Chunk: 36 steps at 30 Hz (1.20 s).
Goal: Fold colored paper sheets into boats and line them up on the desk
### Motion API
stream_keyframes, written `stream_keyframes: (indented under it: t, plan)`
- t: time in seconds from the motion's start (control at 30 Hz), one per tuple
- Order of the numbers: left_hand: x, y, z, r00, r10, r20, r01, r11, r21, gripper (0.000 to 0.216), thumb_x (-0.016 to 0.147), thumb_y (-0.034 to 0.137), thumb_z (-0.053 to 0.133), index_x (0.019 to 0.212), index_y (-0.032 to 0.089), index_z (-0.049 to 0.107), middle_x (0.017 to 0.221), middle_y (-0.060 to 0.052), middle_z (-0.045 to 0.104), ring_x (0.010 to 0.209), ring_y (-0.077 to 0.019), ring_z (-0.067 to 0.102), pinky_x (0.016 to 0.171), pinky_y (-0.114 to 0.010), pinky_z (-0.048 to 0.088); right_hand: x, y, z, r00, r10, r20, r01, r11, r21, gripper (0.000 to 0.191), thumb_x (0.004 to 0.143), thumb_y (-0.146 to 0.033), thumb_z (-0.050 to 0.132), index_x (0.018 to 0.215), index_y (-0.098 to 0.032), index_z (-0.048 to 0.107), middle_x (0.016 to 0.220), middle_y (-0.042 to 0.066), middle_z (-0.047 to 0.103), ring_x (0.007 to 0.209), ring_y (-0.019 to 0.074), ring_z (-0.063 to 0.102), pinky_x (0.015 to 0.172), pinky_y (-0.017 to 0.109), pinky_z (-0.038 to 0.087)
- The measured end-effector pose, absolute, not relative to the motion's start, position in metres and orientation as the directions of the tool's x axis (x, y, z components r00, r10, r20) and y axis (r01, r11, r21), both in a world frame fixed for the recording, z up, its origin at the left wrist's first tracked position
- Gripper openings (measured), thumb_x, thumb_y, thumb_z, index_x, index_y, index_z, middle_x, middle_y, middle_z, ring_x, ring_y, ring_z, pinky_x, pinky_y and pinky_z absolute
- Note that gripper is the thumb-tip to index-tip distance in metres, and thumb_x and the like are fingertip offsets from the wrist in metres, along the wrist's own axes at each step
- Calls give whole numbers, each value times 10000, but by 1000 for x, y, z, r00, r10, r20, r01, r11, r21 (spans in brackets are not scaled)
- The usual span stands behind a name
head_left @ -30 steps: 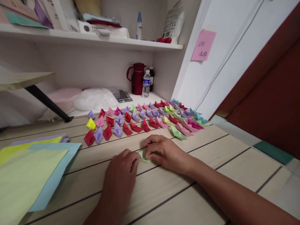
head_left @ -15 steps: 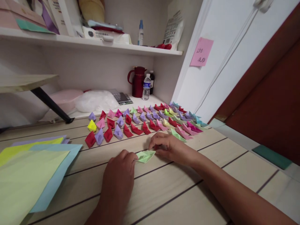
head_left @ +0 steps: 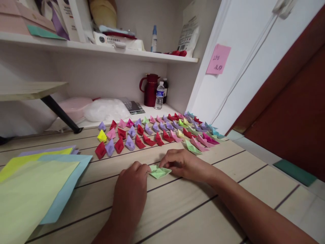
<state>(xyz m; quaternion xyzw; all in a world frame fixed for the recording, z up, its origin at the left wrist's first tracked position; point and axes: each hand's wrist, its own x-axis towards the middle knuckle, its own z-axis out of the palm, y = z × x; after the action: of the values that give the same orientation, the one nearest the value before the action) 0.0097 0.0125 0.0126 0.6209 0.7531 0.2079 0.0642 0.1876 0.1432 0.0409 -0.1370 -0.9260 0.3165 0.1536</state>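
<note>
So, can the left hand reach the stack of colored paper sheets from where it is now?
Probably yes. The left hand pinches the green paper boat, and only bare floor lies between it and the paper sheets.

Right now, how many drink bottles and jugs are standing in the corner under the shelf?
3: a dark red jug, a clear water bottle in front of it, and a dark bottle at the back, partly hidden.
</note>
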Motion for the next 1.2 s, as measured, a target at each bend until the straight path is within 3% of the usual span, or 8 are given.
stream_keyframes:
  t: [0.3, 0.5, 0.67, 0.8, 0.97, 1.07, 1.2]
  plan:
    - [10, 11, 12, -222, 958, 179, 910, 139, 390, 289, 942, 132, 387, 940, 254, 650, 932, -6, 636, 899, -195, 609, 795, -354, 368, 191, 145, 40, -922, 360, 142, 171, 710, -683, 268, 748, -5, 585, 911, -195, 681, 876, 1, 618, 730, 120, 574, 631, 197, 432]
    - [9, 12, 10, -255, 948, 191, 906, 165, 389, 289, 927, 121, 392, 937, 250, 650, 939, -14, 646, 904, -207, 613, 783, -362, 358, 192, 147, 41, -934, 349, 77, 190, 667, -720, 128, 806, -182, 684, 929, -198, 716, 862, 16, 672, 756, 147, 611, 646, 214, 457]
    - [8, 16, 10, -269, 940, 210, 870, 144, 472, 271, 906, 129, 414, 949, 263, 645, 979, -3, 670, 933, -195, 623, 817, -356, 371, 186, 149, 29, -868, 488, 93, 215, 539, -815, 110, 822, -274, 687, 813, -170, 721, 755, 21, 696, 679, 150, 607, 623, 231, 451]
    - [6, 18, 9, -320, 917, 239, 834, 153, 531, 292, 884, 180, 434, 1135, 227, 576, 941, -25, 687, 902, -208, 650, 792, -355, 418, 184, 147, 18, -796, 593, 121, 230, 481, -846, 216, 810, -369, 706, 775, -157, 694, 731, 25, 686, 656, 150, 603, 605, 236, 463]
    - [-1, 23, 3, -462, 843, 275, 655, 115, 747, 492, 875, 461, 433, 1288, 195, 451, 826, -16, 675, 769, -233, 675, 668, -348, 478, 203, 129, 13, -703, 697, 142, 275, 451, -849, 184, 797, -335, 715, 746, -163, 675, 722, 13, 686, 677, 149, 616, 627, 229, 479]
    - [-3, 24, 1, -506, 821, 265, 582, 98, 807, 545, 860, 553, 411, 1280, 209, 462, 845, -25, 693, 762, -233, 686, 670, -348, 510, 219, 117, 11, -611, 774, 168, 344, 450, -824, 137, 813, -284, 686, 740, -170, 662, 719, 9, 691, 689, 149, 621, 628, 222, 465]
    - [-2, 22, 6, -423, 884, 199, 660, 150, 736, 340, 856, 445, 411, 1045, 253, 618, 779, -20, 720, 740, -221, 692, 639, -321, 502, 230, 116, 9, -472, 854, 219, 476, 456, -753, 108, 831, -217, 615, 731, -185, 641, 709, 3, 690, 665, 150, 610, 608, 227, 427]
